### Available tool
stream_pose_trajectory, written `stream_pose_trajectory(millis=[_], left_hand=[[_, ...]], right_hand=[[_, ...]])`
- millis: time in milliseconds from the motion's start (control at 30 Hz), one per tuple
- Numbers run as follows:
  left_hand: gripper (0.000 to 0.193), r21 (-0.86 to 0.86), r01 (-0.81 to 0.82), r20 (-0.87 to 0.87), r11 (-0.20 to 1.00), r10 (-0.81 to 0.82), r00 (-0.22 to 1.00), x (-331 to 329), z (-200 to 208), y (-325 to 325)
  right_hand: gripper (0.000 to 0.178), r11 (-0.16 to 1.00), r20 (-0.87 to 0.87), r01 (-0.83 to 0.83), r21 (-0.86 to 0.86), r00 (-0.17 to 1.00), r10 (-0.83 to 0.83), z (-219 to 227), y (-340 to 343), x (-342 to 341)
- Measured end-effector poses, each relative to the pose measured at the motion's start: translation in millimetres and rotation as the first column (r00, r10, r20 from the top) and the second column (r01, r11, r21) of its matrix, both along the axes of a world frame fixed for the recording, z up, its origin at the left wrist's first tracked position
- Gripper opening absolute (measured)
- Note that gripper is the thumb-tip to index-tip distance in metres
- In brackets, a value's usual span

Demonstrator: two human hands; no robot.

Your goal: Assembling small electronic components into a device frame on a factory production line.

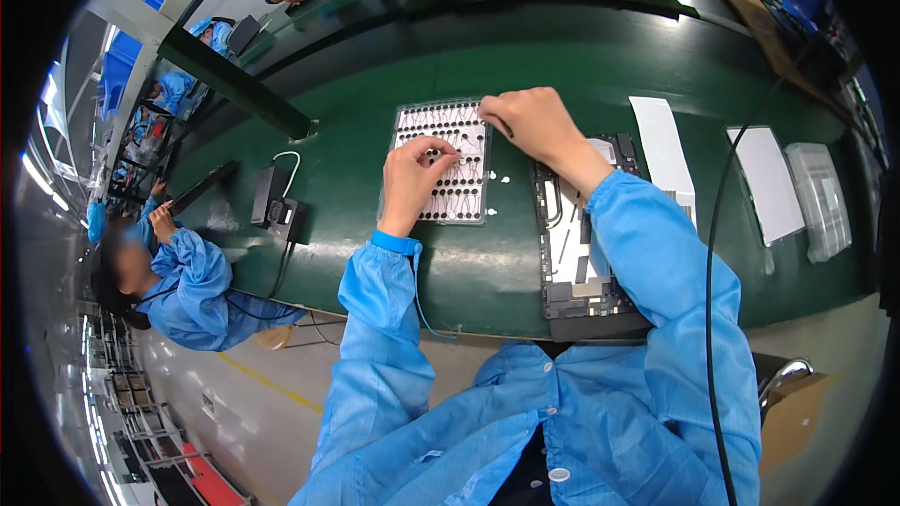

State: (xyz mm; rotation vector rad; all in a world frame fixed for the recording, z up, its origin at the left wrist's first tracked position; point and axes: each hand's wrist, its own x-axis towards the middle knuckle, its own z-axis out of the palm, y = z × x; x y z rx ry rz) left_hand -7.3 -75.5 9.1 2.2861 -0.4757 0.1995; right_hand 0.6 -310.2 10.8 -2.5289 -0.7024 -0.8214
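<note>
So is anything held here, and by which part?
The right hand holds a small dark piece, gripped part unclear; the left hand pinches over the tray; whether it holds anything cannot be told.

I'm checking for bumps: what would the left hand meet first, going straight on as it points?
Most likely the tray: the left hand points over it, though depth is unclear.

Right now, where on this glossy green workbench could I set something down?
The workbench is bare between the black boxy adapter and clear plastic tray of black discs. Crowded: around left hand, right hand and black opened electronics chassis.
</note>
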Motion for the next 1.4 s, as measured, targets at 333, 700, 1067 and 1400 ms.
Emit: stream_pose_trajectory(millis=[333, 700, 1067, 1400], left_hand=[[0.025, -0.298, 0.22, 0.039, 0.929, -0.219, 0.975, -14.0, 24.9, -64.0], [0.018, -0.454, 0.372, 0.161, 0.81, -0.336, 0.928, -33.6, 29.0, -171.8], [0.016, -0.113, 0.36, 0.231, 0.926, -0.328, 0.916, -58.9, 13.6, -193.0], [0.011, 0.147, 0.322, 0.417, 0.935, -0.353, 0.837, -57.2, 10.5, -186.7]], right_hand=[[0.005, 0.998, 0.066, -0.039, -0.053, 0.997, 0.042, 41.4, -47.5, -38.7], [0.021, 0.563, -0.464, 0.213, 0.798, 0.814, 0.35, 43.5, -121.7, -107.6], [0.022, 0.392, -0.396, 0.219, 0.894, 0.796, 0.457, -10.8, -150.4, -119.2], [0.018, 0.727, -0.435, 0.285, 0.625, 0.9, 0.022, 4.5, -137.4, -133.2]])
